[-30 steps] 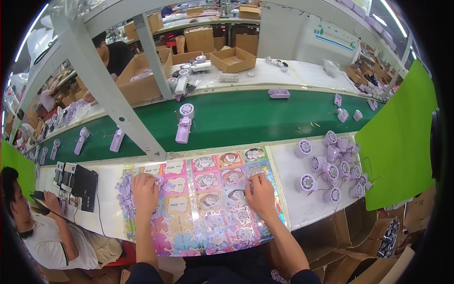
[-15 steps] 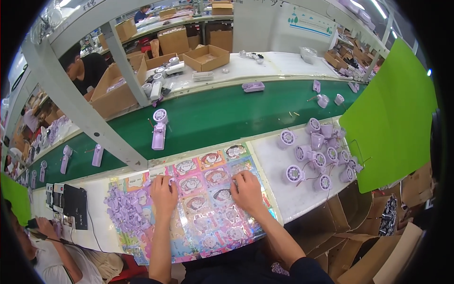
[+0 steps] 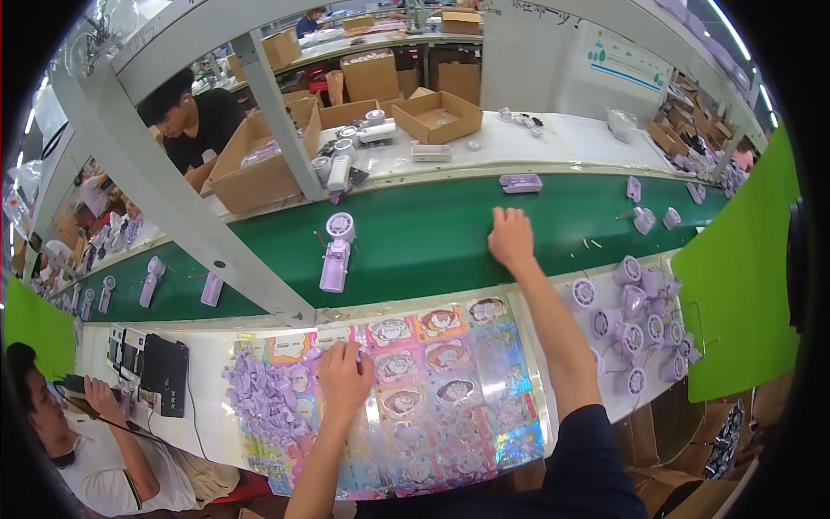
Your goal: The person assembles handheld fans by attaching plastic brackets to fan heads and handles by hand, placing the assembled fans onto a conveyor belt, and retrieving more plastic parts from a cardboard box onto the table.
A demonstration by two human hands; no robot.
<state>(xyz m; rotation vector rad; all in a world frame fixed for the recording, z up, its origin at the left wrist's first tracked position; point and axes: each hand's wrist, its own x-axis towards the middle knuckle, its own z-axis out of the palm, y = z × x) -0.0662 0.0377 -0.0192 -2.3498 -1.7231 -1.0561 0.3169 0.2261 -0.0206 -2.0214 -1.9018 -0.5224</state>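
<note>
My left hand [image 3: 346, 381] rests on the colourful printed sheet [image 3: 510, 355], its fingers curled round a small lilac plastic part [image 3: 360, 355] that shows only at the fingertips. Left of it lies a heap of small lilac plastic parts [image 3: 268, 398]. My right hand [image 3: 512, 238] is stretched forward above the green conveyor belt [image 3: 424, 225], fingers extended and nothing visible in them. Just beyond its fingertips sits a lilac half-shell housing [image 3: 520, 183]. Further left on the belt lies a lilac handheld fan body [image 3: 335, 253] with its round head attached.
Several lilac round fan heads [image 3: 634, 333] with wires stand at the right, beside a green panel [image 3: 743, 268]. A slanted grey post [image 3: 190, 190] crosses the left side. A black device [image 3: 164, 376] lies at left, near a seated co-worker. Cardboard boxes [image 3: 439, 117] stand beyond the belt.
My right hand has left the printed sheet and reached forward over the belt. My left hand stays on the sheet near the heap. The whole view has shifted.
</note>
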